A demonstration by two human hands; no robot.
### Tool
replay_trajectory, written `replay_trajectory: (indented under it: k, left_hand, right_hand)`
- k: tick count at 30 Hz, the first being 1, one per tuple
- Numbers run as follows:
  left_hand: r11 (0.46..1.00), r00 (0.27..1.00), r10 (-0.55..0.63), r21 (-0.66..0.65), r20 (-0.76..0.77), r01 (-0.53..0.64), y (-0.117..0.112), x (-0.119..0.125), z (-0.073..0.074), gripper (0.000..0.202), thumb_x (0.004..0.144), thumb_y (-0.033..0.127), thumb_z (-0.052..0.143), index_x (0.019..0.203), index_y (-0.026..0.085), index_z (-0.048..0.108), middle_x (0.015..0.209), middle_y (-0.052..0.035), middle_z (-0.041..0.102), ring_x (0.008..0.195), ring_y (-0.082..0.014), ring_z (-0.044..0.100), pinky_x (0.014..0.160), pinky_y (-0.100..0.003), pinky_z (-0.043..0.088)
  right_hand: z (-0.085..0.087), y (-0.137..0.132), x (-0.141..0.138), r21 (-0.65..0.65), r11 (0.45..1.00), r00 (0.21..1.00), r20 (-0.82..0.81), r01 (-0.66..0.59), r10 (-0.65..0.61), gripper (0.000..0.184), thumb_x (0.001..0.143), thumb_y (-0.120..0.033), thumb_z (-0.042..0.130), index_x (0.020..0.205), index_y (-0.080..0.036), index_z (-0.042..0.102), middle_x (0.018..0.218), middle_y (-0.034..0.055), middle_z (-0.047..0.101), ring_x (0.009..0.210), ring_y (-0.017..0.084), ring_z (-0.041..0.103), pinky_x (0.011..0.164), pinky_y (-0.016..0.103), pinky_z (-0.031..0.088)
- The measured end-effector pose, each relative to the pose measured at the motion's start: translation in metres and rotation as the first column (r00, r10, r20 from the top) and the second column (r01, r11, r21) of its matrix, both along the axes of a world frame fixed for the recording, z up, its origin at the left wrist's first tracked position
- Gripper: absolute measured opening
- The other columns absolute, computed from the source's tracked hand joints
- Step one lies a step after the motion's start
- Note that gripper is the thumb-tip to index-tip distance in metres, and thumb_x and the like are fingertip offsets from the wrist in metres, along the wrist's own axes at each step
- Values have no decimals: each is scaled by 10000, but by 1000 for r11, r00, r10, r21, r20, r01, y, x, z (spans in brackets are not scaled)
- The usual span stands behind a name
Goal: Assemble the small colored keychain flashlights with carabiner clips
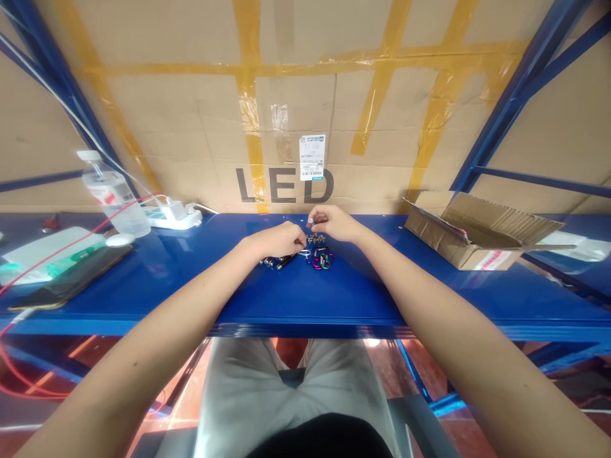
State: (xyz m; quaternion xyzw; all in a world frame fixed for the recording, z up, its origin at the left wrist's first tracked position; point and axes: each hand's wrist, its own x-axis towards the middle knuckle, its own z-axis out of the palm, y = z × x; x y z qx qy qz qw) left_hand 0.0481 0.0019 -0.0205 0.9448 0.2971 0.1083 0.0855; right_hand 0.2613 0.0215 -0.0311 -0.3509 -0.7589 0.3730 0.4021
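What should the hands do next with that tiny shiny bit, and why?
Probably bring the right hand, pinching a tiny silvery piece, down to the left hand, which rests at the pile of small metal clips: the two are close but apart.

Sm. metal clips [321, 256] on shelf

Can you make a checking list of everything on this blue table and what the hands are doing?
Surface: blue shelf, glossy.
Job's things: small pile of colourful clips and metal bits between the hands.
Clutter: water bottle, open cardboard box, phone.
Grippers: left hand on the metal bits; right hand pinches a tiny piece.
Cables: red cable, white power strip.
Surroundings: taped cardboard wall marked LED, blue racking.
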Motion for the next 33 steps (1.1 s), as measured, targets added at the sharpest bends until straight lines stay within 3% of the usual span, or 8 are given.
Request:
replay_trajectory:
  k: [6,10,15,18,20,25,29,33]
  left_hand:
    - [996,995,50,-65,-88,-56,-3,1,6,255,792,86,532,872,188,751,824,-39,751,703,-170,661,692,-272,471]
    - [991,992,93,-93,-86,-101,-3,1,5,232,798,87,526,903,179,712,886,-53,741,774,-180,668,690,-262,464]
    - [988,994,104,-110,-25,-107,-1,-1,-1,225,798,87,537,937,177,690,907,-59,733,790,-186,666,695,-270,473]
    - [995,990,89,-59,112,-83,0,-4,-2,211,830,96,527,936,179,689,921,-60,725,815,-192,661,727,-299,490]
    - [993,954,116,-20,275,-114,0,-7,0,196,857,115,531,949,176,692,935,-65,719,850,-200,659,767,-333,506]
    - [983,764,176,-72,620,-168,3,-11,5,116,843,164,653,925,162,735,958,-73,703,889,-202,666,869,-408,541]
    - [985,677,169,-106,717,-133,4,-12,4,119,803,177,733,908,161,784,1066,-95,666,944,-208,674,923,-436,557]
    - [986,662,168,-128,730,-109,2,-11,3,136,786,159,750,912,163,801,1224,-119,621,1002,-221,678,931,-438,571]
  right_hand:
    - [2,-2,0,-23,1000,1000,-27,6,-6,205,666,-61,733,786,-183,619,827,40,741,868,201,703,864,384,560]
    - [2,-2,-1,-36,999,1000,-31,0,-1,210,666,-44,718,781,-184,613,810,32,739,857,194,705,855,376,558]
    - [-2,-1,-2,-45,999,1000,-14,-12,11,213,666,-30,704,785,-183,615,778,21,727,811,183,696,832,363,553]
    - [-4,-2,-3,-35,999,1000,26,-12,13,209,673,-30,702,795,-181,624,761,16,717,786,181,688,816,362,553]
    - [-5,-3,-3,-36,999,999,42,-3,4,211,679,-31,707,805,-181,628,787,26,728,805,188,693,831,373,555]
    - [-4,-6,-7,-67,998,1000,24,-9,10,210,698,-37,717,826,-182,637,837,42,746,857,196,707,880,394,559]
    - [-2,-8,-11,-82,996,999,-8,-42,41,213,689,-48,737,816,-183,633,820,31,740,839,190,701,882,404,564]
    - [-2,-10,-14,-101,993,998,-34,-65,62,211,676,-84,768,815,-178,640,846,35,744,882,196,702,904,414,558]
